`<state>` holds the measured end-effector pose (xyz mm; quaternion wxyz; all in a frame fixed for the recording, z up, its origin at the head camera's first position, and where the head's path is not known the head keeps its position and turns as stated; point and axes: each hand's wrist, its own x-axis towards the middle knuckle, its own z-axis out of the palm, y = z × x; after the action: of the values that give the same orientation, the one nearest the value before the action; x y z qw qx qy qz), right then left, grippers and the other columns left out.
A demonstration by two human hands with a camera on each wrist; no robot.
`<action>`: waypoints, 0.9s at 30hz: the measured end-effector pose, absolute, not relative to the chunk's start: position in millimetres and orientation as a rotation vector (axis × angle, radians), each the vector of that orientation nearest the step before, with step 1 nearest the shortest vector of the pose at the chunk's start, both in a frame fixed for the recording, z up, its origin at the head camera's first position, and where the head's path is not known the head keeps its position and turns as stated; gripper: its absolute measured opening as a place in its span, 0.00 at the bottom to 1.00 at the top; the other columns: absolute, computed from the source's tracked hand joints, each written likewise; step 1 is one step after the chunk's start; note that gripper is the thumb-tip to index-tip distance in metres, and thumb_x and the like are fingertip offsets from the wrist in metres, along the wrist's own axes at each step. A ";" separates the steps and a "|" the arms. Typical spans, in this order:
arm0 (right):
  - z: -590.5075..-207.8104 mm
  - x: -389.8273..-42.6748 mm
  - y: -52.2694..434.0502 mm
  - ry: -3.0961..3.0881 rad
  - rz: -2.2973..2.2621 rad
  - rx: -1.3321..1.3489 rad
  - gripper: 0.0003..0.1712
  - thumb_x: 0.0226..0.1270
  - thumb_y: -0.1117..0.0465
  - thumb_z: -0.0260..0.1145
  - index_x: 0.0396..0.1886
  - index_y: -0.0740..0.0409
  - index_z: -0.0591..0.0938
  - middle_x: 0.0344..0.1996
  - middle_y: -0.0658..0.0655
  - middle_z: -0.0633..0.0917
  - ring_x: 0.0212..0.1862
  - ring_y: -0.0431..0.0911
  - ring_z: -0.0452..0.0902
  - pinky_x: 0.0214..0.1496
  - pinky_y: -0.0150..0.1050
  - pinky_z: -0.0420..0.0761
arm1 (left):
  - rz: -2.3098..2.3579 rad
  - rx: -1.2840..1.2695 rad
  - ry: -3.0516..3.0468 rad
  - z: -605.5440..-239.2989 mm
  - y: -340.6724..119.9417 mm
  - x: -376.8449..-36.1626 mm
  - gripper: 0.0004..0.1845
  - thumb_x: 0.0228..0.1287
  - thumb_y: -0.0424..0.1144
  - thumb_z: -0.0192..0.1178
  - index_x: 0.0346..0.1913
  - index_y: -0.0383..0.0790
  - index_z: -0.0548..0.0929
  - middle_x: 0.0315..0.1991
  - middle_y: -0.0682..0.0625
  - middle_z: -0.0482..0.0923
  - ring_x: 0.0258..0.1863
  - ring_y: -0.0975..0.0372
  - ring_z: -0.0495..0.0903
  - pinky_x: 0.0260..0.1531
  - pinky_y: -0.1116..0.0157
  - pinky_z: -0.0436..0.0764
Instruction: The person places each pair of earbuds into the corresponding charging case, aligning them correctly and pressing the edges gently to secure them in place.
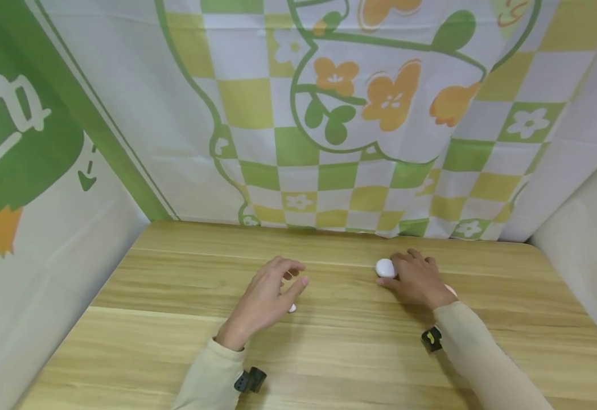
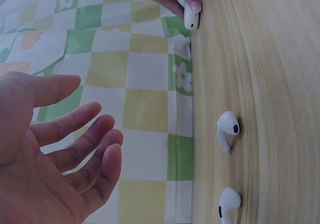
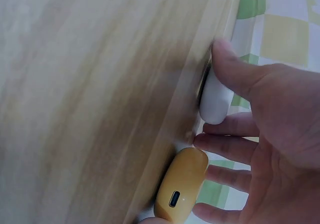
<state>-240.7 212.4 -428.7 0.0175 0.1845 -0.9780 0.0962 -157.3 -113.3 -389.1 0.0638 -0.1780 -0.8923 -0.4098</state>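
At the far left we see a green and white cloth [image 1: 32, 171] hanging beside the wooden surface [image 1: 175, 353]. Next comes the left hand [image 1: 264, 299], hovering low over the surface with its fingers [image 2: 85, 144] relaxed and spread, holding nothing. Under and just beside those fingers lie two white earbuds: the first earbud [image 2: 227, 129] and the second earbud [image 2: 227, 204], both flat on the surface and apart from each other; in the head view only one shows, peeking out by the palm. Behind, the checked cloth with flowers [image 1: 359, 114] hangs along the far edge. Further right, the right hand [image 1: 417, 279] rests on the surface, its thumb and fingers [image 3: 235, 71] pinching a white case [image 1: 385, 267] at its left side. Under that palm lies a yellow case [image 3: 182, 184], its charging port facing the wrist camera, touching the lower fingers.
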 end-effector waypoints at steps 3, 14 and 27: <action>-429.6 -240.9 213.0 -3.030 0.286 0.571 0.32 0.68 0.43 0.70 0.57 0.66 0.81 0.59 0.66 0.81 0.67 0.70 0.66 0.59 0.71 0.65 | -1.242 -0.537 -2.697 -389.5 -112.6 -157.3 0.16 0.74 0.42 0.62 0.58 0.38 0.82 0.51 0.46 0.81 0.50 0.56 0.78 0.51 0.57 0.78; -432.3 -240.1 216.1 -2.991 0.378 0.581 0.29 0.66 0.48 0.73 0.56 0.65 0.82 0.59 0.67 0.81 0.68 0.71 0.65 0.61 0.73 0.63 | -1.217 -0.571 -2.709 -392.1 -111.9 -157.0 0.17 0.75 0.43 0.61 0.58 0.37 0.82 0.51 0.45 0.81 0.50 0.54 0.78 0.50 0.56 0.79; -416.2 -210.0 200.1 -2.731 0.503 0.746 0.30 0.56 0.53 0.79 0.54 0.63 0.83 0.54 0.63 0.85 0.61 0.69 0.74 0.56 0.70 0.73 | -1.200 -0.581 -2.716 -392.0 -106.9 -155.2 0.16 0.74 0.43 0.61 0.58 0.37 0.82 0.50 0.46 0.81 0.50 0.54 0.79 0.48 0.57 0.80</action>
<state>-210.0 200.1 -416.2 0.1326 0.2571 -0.9414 0.1733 -155.2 -106.9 -392.0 0.0581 -0.1918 -0.8962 -0.3958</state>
